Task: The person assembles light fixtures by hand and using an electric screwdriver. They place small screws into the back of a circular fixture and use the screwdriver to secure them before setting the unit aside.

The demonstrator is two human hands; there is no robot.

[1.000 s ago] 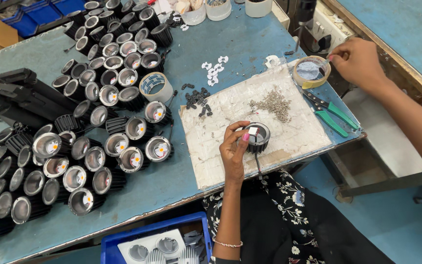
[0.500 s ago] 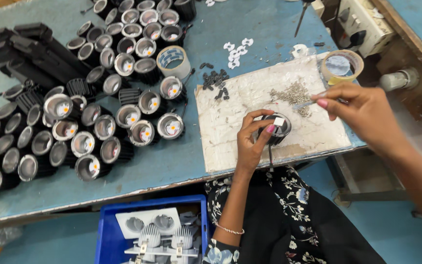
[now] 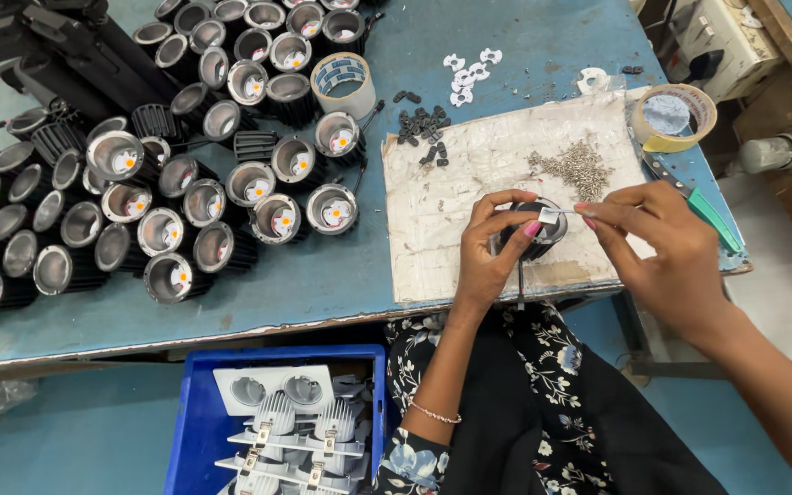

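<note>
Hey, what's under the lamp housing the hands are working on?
The black lamp housing rests on a stained whitish mat that lies on the blue table. The left hand and right hand cover much of the housing, so the spot directly beneath it is hidden.

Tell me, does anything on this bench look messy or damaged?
The white work mat is stained and worn, with a loose heap of small screws and scattered black clips lying on and beside it. Nothing looks broken.
</note>
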